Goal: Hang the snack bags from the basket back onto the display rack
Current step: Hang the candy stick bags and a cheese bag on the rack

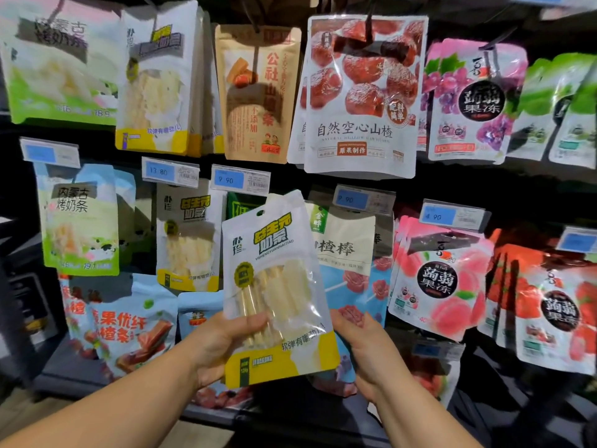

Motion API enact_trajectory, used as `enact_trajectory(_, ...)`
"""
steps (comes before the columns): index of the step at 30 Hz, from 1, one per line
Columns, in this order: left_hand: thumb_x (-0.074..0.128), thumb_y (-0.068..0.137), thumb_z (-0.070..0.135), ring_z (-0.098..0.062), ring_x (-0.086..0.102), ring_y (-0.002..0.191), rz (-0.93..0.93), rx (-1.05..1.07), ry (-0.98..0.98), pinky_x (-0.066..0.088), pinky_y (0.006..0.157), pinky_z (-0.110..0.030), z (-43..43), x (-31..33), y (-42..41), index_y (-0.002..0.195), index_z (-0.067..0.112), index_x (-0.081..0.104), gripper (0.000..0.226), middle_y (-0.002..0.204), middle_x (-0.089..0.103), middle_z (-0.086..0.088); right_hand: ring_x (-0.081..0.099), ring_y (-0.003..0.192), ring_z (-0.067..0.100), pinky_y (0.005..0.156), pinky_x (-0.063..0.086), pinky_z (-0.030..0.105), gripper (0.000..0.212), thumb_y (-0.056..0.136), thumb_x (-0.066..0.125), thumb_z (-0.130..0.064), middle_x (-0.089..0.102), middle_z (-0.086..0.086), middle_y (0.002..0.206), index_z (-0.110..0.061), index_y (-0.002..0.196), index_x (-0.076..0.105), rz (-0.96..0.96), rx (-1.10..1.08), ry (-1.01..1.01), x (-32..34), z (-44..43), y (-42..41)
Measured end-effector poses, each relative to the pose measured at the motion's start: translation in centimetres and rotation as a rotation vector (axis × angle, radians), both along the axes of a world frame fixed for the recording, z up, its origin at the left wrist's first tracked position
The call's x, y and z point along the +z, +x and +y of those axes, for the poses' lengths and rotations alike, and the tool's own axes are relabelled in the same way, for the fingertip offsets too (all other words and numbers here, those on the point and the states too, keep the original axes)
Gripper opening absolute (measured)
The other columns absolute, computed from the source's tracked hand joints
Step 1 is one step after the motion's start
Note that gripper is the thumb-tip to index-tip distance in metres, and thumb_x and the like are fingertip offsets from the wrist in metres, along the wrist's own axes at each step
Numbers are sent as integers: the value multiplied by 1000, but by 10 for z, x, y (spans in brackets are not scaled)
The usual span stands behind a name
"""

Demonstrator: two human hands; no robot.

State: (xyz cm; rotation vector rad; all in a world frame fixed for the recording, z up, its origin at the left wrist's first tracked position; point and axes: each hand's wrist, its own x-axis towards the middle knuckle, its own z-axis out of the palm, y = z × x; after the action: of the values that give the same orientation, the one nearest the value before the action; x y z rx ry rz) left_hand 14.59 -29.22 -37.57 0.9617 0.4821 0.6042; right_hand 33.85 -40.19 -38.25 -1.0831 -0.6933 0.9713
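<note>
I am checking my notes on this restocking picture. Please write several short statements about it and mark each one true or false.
1. The left hand grips the white and yellow bag at its lower left. True.
2. This bag already hangs on a hook. False: it is held in front of the rack, and its hang hole is free.
3. Bags of the same design hang on the rack to its left. True.
4. The price tag above those bags reads 9.90. False: it reads 13 80.
5. The right hand holds the bag at its right edge. True.
</note>
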Motion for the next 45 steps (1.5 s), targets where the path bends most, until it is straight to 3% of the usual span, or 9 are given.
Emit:
enact_trajectory(7, 103, 22, 19, -41, 68, 102, 26, 18, 49, 53, 92, -56, -1, 2, -2, 115, 1, 65, 102, 115, 67, -29, 70, 85, 32, 69, 58, 37, 25, 93, 62, -8, 71, 26, 103, 9, 111, 61, -68, -81, -49, -1, -3, 6)
enact_trajectory(10, 103, 22, 21, -44, 62, 113, 40, 31, 61, 39, 108, -59, 0, 1, -4, 118, 3, 64, 105, 118, 67, -28, 67, 84, 33, 76, 54, 40, 37, 93, 65, -20, 68, 30, 97, 14, 109, 58, -60, -162, -70, -3, 1, 3)
enact_trajectory(17, 102, 15, 22, -37, 69, 100, 74, 20, 89, 41, 106, -55, 0, -5, -7, 112, 2, 67, 106, 110, 70, -26, 64, 104, 43, 99, 46, 60, 62, 68, 60, -63, 68, 24, 105, -7, 96, 65, -125, -295, -110, -21, 11, 0)
enact_trajectory(24, 93, 50, 5, -40, 66, 105, 124, 24, 96, 41, 107, -57, 1, -2, -8, 113, 0, 65, 69, 107, 71, -26, 69, 97, 33, 94, 53, 52, 22, 102, 52, -30, 72, 17, 101, -15, 92, 65, -122, -336, -143, -5, 4, 13)
enact_trajectory(27, 96, 35, 13, -37, 68, 102, 145, 43, 123, 44, 105, -53, 1, -1, -8, 110, 2, 68, 80, 107, 72, -23, 71, 96, 32, 92, 53, 58, 20, 102, 52, -29, 73, 14, 104, -16, 100, 67, -127, -357, -135, -5, 3, 21)
enact_trajectory(30, 86, 52, 5, -36, 69, 100, 145, 45, 126, 47, 101, -51, 1, -1, -9, 112, 2, 67, 63, 106, 72, -23, 70, 99, 33, 93, 52, 60, 21, 102, 52, -29, 74, 11, 104, -16, 103, 68, -117, -346, -139, -8, 0, 28)
enact_trajectory(34, 100, 35, 19, -25, 74, 87, 153, 55, 209, 58, 72, -28, 3, -3, -10, 107, 5, 69, 80, 100, 75, -17, 73, 93, 27, 84, 57, 50, 22, 103, 48, -25, 76, 8, 102, -15, 110, 67, -130, -327, -106, -8, -6, 32)
enact_trajectory(39, 101, 24, 26, -21, 74, 89, 154, 71, 307, 57, 69, -22, 17, 3, -21, 112, 9, 68, 96, 103, 75, -13, 74, 90, 20, 70, 58, 36, 22, 104, 46, -24, 76, 2, 102, -20, 113, 66, -189, -306, -92, -10, -11, 43)
enact_trajectory(45, 101, 15, 32, -26, 73, 93, 143, 104, 348, 58, 66, -24, 27, 2, -26, 114, 9, 67, 107, 107, 74, -17, 73, 95, 22, 84, 57, 48, 23, 104, 48, -28, 76, 2, 104, -20, 111, 68, -262, -349, -121, -11, -11, 56)
